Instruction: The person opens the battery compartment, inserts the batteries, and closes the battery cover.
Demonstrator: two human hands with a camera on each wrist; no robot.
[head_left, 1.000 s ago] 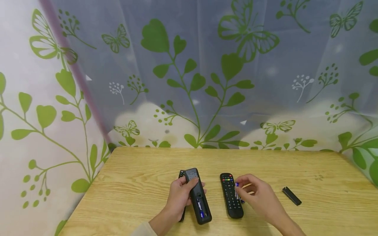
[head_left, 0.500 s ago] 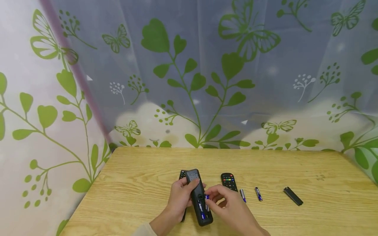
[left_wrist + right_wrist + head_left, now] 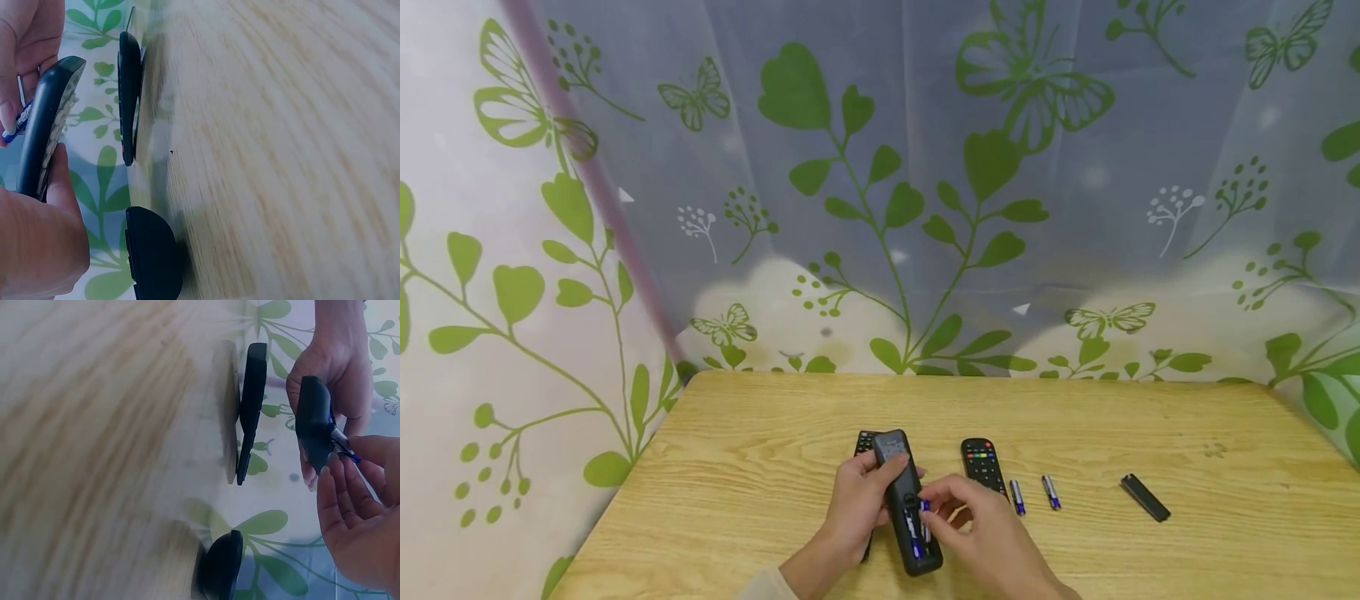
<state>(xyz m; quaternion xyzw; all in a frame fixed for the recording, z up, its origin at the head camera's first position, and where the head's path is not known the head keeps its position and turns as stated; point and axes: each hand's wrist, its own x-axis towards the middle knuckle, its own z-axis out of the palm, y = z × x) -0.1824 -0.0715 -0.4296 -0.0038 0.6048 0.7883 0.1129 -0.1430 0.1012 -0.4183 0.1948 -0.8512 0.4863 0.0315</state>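
Observation:
My left hand [image 3: 853, 500] grips a black remote control [image 3: 913, 481], back side up, its battery compartment uncovered. One blue-and-silver battery [image 3: 912, 533] lies in the compartment. Between thumb and fingertips, my right hand [image 3: 988, 525] pinches a second battery [image 3: 926, 521] at the compartment's right side. In the right wrist view that pinched battery [image 3: 342, 442] slants out from the back of the remote [image 3: 314, 415]. The left wrist view shows the remote [image 3: 47, 125] held above the tabletop, buttons facing the table.
Another remote [image 3: 865, 444] lies on the wooden table [image 3: 760, 450], partly hidden behind the held one. A third remote [image 3: 981, 462] is half covered by my right hand. Two loose batteries [image 3: 1017, 497] and a black battery cover [image 3: 1145, 497] lie farther right.
My right hand has moved left with a battery from beside the third remote to the held remote's compartment. The two loose batteries have come into view; the right one has shifted slightly left.

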